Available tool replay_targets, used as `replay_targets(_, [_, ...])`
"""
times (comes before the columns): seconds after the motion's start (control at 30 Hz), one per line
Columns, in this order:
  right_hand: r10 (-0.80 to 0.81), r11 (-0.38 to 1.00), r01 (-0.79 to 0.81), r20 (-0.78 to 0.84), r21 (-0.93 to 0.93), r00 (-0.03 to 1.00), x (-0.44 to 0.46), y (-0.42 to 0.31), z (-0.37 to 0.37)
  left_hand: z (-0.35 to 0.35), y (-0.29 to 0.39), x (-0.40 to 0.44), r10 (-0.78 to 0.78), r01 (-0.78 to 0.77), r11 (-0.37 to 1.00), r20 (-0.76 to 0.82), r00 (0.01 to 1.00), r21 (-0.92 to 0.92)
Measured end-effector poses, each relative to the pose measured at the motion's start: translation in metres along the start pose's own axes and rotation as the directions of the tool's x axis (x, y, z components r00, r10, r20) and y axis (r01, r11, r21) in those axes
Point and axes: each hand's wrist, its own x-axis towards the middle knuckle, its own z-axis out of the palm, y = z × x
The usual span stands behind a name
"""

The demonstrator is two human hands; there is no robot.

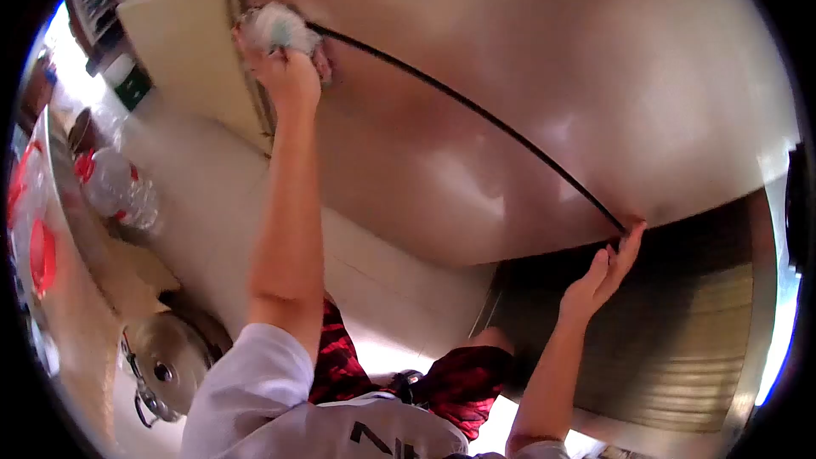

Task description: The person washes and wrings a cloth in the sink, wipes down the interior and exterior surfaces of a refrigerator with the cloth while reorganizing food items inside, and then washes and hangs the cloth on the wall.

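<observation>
A large, smooth, brownish metallic panel (442, 153) fills the upper middle and right, crossed by a dark curved seam (476, 109). At the panel's upper left edge, my left hand (285, 68) holds a crumpled white cloth (282, 27) against the surface, near the seam's upper end. Toward the lower right, my right hand (608, 272) touches the panel's edge at the seam's lower end with its fingertips. Its fingers are stretched out and nothing shows in it.
Clear plastic bottles (119, 187) with red parts stand at the left, near a lidded metal pot (166, 361). A cream board (191, 55) leans at upper left. A dark ribbed surface (671, 331) lies below the panel at right. Pale floor tiles (374, 263) show in the middle.
</observation>
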Motion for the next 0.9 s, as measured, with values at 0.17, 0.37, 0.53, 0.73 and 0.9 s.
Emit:
replay_targets(0.17, [0.074,0.997,-0.073,0.067,-0.015,0.995,0.009,-0.009,-0.007,0.046,0.028,-0.077,0.169,-0.170,0.983,0.018,0.985,0.074])
replay_targets(0.37, [0.130,0.977,-0.158,0.188,0.143,0.973,0.016,0.005,-0.035,0.090,0.085,-0.302,0.645,-0.849,0.393,0.764,-0.019,-0.352])
replay_targets(0.53, [0.235,0.956,-0.244,0.073,0.161,0.969,-0.008,0.022,-0.058,0.071,0.053,-0.287,0.515,-0.826,0.309,0.813,-0.271,-0.471])
replay_targets(0.73, [0.347,0.899,-0.316,-0.052,0.305,0.937,-0.024,0.031,-0.058,0.107,0.165,-0.162,0.673,-0.794,0.607,0.505,0.541,0.042])
replay_targets(0.9, [0.387,0.892,-0.359,-0.056,0.274,0.920,-0.070,0.051,-0.037,0.081,0.066,-0.252,0.587,-0.955,0.130,0.797,-0.144,-0.268])
